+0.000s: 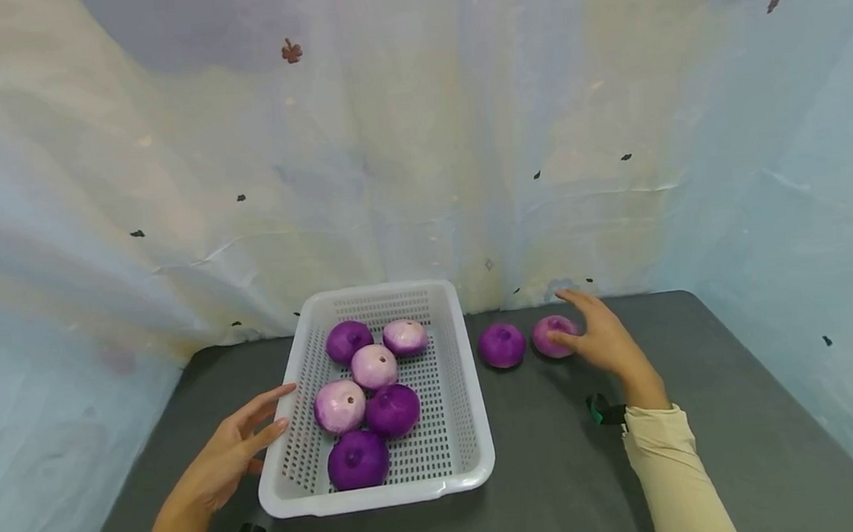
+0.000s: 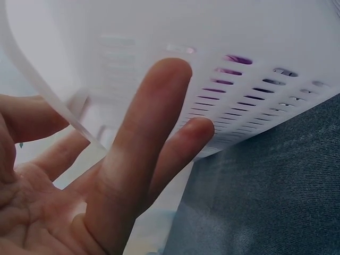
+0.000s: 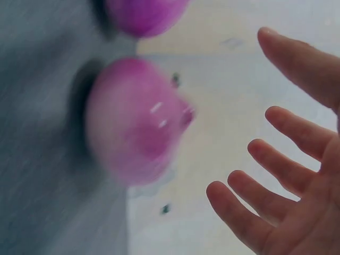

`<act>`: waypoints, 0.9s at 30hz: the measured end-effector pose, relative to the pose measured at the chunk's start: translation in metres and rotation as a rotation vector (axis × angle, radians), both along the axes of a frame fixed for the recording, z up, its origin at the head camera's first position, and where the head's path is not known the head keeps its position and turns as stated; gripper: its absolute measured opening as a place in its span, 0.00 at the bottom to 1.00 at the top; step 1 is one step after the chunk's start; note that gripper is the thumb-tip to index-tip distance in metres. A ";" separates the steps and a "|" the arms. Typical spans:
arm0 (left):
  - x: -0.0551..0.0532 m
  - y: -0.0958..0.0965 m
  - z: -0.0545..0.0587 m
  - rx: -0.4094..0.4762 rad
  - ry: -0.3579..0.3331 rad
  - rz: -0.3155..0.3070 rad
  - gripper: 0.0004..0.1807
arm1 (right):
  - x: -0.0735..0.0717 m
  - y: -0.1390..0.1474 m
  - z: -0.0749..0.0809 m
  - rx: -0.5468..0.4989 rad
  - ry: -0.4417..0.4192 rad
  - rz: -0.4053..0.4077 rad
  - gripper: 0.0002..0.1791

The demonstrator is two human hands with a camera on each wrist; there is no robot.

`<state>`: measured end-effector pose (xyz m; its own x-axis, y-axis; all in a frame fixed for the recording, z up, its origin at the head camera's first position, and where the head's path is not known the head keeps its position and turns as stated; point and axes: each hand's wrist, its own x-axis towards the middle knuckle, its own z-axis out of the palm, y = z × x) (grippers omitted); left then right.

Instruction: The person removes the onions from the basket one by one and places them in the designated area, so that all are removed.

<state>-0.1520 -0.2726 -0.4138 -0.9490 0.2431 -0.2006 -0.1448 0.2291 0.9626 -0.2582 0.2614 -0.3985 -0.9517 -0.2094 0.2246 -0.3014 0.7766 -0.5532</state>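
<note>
Right hand (image 1: 607, 342) spread, holding nothing, just beside the pinker onion (image 1: 549, 328) on the table (image 1: 540, 466), right of the basket (image 1: 377, 498) | left hand (image 1: 222, 460) relaxed at the basket's left wall, contact unclear | tip: cup the pinker onion's sides without nudging the darker onion (image 1: 502, 345)

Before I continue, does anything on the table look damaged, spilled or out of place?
Nothing stands out: six onions lie in the basket, two onions sit on the table beside it, and no damage or spill shows.

Left grip (image 1: 222, 459): fingers extended, slightly apart | Right grip (image 1: 605, 337): fingers spread, thumb apart
</note>
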 end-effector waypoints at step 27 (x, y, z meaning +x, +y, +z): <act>0.002 0.003 0.001 0.001 0.008 0.013 0.33 | -0.010 -0.188 0.092 0.074 0.060 0.427 0.37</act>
